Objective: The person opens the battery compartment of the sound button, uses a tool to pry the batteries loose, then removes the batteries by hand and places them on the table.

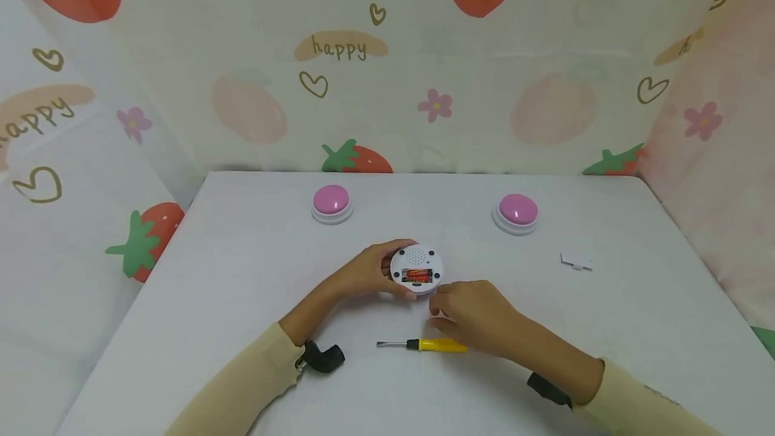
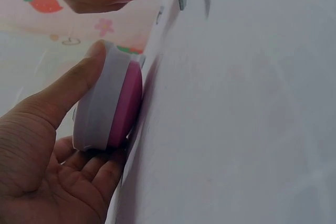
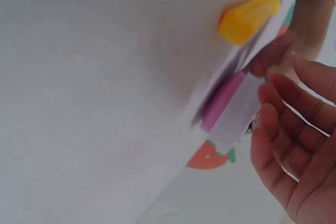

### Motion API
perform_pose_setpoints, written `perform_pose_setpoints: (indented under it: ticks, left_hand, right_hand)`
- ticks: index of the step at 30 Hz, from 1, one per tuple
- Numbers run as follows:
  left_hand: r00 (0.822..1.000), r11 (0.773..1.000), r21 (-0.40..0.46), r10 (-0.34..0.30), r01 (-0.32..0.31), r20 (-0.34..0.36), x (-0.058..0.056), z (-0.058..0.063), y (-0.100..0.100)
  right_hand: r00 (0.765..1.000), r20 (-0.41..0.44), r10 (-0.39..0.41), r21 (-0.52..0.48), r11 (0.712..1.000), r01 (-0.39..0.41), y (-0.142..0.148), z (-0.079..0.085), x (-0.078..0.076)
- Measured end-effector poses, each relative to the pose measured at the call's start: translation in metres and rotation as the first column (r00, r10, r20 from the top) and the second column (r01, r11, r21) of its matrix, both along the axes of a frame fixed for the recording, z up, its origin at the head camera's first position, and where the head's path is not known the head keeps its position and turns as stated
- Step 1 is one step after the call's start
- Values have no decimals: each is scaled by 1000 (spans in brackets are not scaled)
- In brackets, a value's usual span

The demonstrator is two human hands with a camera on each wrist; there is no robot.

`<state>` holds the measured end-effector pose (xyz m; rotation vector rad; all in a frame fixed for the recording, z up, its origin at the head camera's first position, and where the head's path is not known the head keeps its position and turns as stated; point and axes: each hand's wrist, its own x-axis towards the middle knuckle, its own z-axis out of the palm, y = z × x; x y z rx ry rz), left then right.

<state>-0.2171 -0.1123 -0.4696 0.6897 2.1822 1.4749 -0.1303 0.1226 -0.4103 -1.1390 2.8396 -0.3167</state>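
My left hand [image 1: 371, 273] grips a round white push button [image 1: 416, 256] at its edge, thumb on one side and fingers on the other. Its underside faces up, with an uncovered battery compartment showing red batteries [image 1: 418, 276]. From the side, in the left wrist view, its pink dome [image 2: 126, 106] points down close over the table. Close by the button's lower right edge is my right hand [image 1: 475, 315]. The right wrist view shows that hand's fingers [image 3: 296, 124] loosely bent, with nothing held. A screwdriver [image 1: 442, 345] with a yellow handle lies just below the right hand.
Two more white buttons with pink domes stand dome up farther back, one at the left [image 1: 331, 200] and one at the right [image 1: 517, 210]. A small white battery cover [image 1: 576, 262] lies to the right on the white table [image 1: 242, 234]. A printed cloth backdrop [image 1: 387, 106] rises behind.
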Motion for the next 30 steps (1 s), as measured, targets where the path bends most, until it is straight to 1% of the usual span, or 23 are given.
perform_pose_setpoints:
  ticks: [4,7,11,15,20,26,30]
  left_hand:
    - [1000,1000,-2,1,-1,8,0,0,0]
    - [1000,1000,-5,1,-1,7,0,0,1]
    - [1000,1000,-5,-4,4,5,0,0,1]
    - [1000,1000,-10,-5,5,-5,-1,0,1]
    - [1000,1000,-19,-6,6,-9,0,2,0]
    - [1000,1000,-31,-8,8,-8,1,3,0]
    - [1000,1000,-31,-4,3,-7,3,4,0]
  right_hand:
    - [998,-59,-38,-54,998,35,4,4,-7]
    - [992,-113,-62,-90,995,52,6,5,-13]
    - [982,-157,-109,-127,988,89,8,7,-21]
    - [977,-166,-132,-118,987,113,7,7,-29]
    - [980,-162,-120,-100,989,105,6,4,-36]
    - [982,-149,-117,-82,991,105,4,-2,-41]
    - [982,-146,-119,-87,990,107,2,-3,-43]
